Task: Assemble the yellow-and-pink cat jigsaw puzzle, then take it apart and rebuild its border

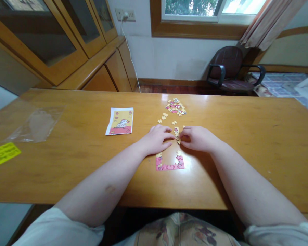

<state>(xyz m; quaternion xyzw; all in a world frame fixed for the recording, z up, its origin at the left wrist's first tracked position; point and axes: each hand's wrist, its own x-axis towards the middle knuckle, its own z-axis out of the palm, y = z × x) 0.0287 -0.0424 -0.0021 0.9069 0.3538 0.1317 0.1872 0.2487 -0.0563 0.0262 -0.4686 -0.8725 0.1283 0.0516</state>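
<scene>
A short upright strip of joined jigsaw puzzle pieces [176, 134], yellow with a bit of drawing, lies on the table between my hands. From the left, my left hand [159, 139] rests with its fingers apart, their tips close to the strip's edge. My right hand [195, 138] is closed at the strip's right side, thumb and fingers pinching its lower part. Just below them sits a U-shaped puzzle border [170, 167], mostly pink with yellow at its upper ends. A small yellow piece edge shows behind my right fingers.
A heap of loose puzzle pieces [176, 106] lies farther back, with several single pieces [164, 117] before it. To the left are a picture card [122, 121] of a white animal, a clear plastic bag [38, 124] and a yellow label [3, 154]. Behind the wooden table [246, 136] stands an armchair [228, 68].
</scene>
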